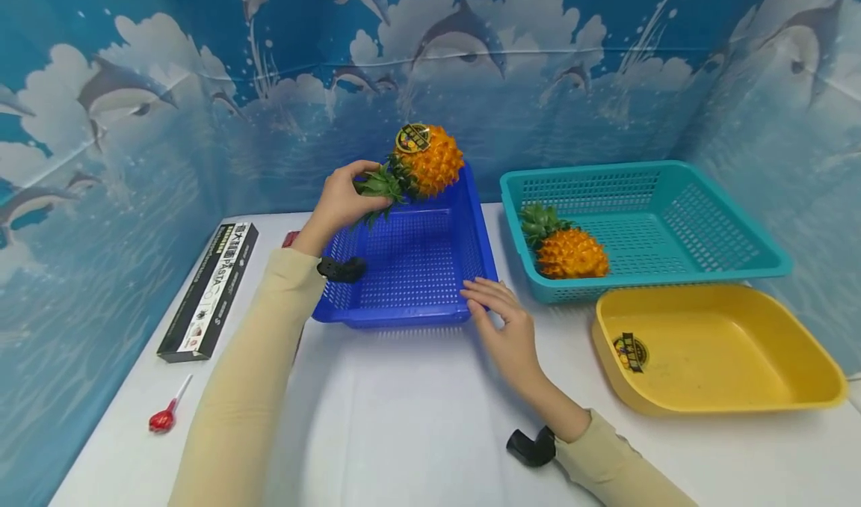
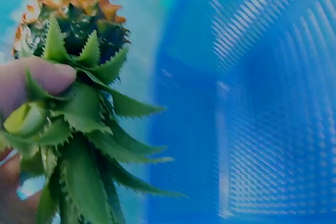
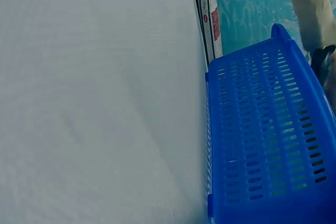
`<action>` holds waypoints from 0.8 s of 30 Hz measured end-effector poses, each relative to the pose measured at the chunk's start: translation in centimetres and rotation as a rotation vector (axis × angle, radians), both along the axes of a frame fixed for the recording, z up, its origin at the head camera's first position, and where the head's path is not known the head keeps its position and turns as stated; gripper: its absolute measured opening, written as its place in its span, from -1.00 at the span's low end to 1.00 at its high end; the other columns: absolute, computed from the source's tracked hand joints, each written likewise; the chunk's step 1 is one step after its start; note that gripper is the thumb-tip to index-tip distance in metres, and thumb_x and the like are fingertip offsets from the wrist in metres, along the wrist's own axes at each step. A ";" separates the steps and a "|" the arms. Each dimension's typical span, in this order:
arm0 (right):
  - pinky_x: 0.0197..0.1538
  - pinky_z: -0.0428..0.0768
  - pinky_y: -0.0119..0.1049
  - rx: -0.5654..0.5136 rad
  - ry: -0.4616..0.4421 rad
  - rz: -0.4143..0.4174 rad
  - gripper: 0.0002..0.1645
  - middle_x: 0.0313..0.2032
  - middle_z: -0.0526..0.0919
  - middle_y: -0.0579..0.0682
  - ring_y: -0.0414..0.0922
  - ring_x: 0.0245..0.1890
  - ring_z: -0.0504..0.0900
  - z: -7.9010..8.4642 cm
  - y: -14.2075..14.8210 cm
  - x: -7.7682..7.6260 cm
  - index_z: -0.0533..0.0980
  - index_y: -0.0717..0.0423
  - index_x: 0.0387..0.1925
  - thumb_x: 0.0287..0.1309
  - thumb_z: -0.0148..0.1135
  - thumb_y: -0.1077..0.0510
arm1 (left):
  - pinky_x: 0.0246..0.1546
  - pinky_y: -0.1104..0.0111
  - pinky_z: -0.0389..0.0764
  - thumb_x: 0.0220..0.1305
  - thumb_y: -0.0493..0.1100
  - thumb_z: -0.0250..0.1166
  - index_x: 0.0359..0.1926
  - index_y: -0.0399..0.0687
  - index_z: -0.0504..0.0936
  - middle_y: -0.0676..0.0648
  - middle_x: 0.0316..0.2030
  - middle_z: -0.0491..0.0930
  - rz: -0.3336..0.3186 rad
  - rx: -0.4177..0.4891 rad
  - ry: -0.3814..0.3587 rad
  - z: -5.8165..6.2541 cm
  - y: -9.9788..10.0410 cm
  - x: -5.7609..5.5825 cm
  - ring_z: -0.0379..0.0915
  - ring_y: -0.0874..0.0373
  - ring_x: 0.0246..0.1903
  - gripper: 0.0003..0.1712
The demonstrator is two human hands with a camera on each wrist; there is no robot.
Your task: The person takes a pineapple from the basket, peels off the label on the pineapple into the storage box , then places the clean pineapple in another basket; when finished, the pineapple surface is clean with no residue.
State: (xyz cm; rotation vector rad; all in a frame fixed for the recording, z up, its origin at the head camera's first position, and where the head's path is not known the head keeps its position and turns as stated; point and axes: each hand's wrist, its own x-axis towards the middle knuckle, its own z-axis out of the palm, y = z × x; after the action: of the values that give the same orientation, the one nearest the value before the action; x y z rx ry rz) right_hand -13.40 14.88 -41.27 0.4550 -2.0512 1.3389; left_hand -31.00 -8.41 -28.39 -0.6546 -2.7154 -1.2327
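My left hand pinches a small orange pineapple by its green leaves, above the back of the blue basket. The fruit, with a black and gold label, points to the right. In the left wrist view, the thumb presses on the spiky crown, just below the fruit. My right hand is at the basket's front right corner, fingers extended to its rim; whether they press on it I cannot tell. The right wrist view shows the basket's slotted side but not the hand.
A teal basket at right holds another pineapple. In front of it is a yellow tub with a label inside. A pasta box and a red lollipop lie at left. A dolphin-print curtain hangs behind.
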 end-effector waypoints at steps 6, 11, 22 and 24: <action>0.31 0.10 -0.13 -0.009 0.015 0.013 -0.78 -0.06 0.63 0.00 -0.02 0.11 0.45 0.0 -0.2 0.0 0.65 0.23 -0.17 0.14 0.23 0.38 | -0.17 0.16 0.52 0.02 -0.18 0.44 0.25 -0.05 0.41 -0.08 0.12 0.41 0.004 0.103 -0.001 3.1 -1.9 6.4 0.41 -0.01 -0.07 -0.28; 0.31 0.10 -0.12 -0.009 0.010 0.007 -0.79 -0.08 0.64 0.02 -0.01 0.11 0.45 -0.1 -0.1 0.0 0.65 0.24 -0.18 0.14 0.22 0.39 | -0.30 0.22 0.58 -0.05 -0.33 0.45 0.18 -0.11 0.47 -0.10 0.02 0.46 -0.052 0.188 -0.001 2.6 -3.5 13.2 0.47 -0.01 -0.23 -0.31; 0.28 0.12 -0.02 0.026 0.018 0.027 -0.72 -0.04 0.61 0.10 0.06 0.13 0.42 0.2 -0.1 -0.3 0.62 0.27 -0.13 0.06 0.27 0.43 | -0.41 0.33 0.58 -0.24 -0.42 0.49 0.03 0.05 0.58 0.08 -0.04 0.52 -0.233 0.141 -0.026 -5.6 -4.1 22.3 0.45 0.14 -0.27 -0.31; 0.31 0.08 -0.05 0.023 0.008 0.027 -0.74 -0.04 0.61 0.07 0.05 0.14 0.42 0.3 -0.1 -0.4 0.63 0.25 -0.13 0.10 0.23 0.42 | -0.36 0.34 0.57 -0.24 -0.40 0.50 0.03 0.05 0.59 0.10 -0.04 0.53 -0.244 0.125 -0.021 -7.1 -4.2 22.5 0.46 0.17 -0.24 -0.31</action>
State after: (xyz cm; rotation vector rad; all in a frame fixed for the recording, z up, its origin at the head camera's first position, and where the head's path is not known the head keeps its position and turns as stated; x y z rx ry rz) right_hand -13.83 14.73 -40.98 0.4992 -2.0622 1.3286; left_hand -8.45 -12.58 -35.51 -0.9845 -2.6074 -1.4548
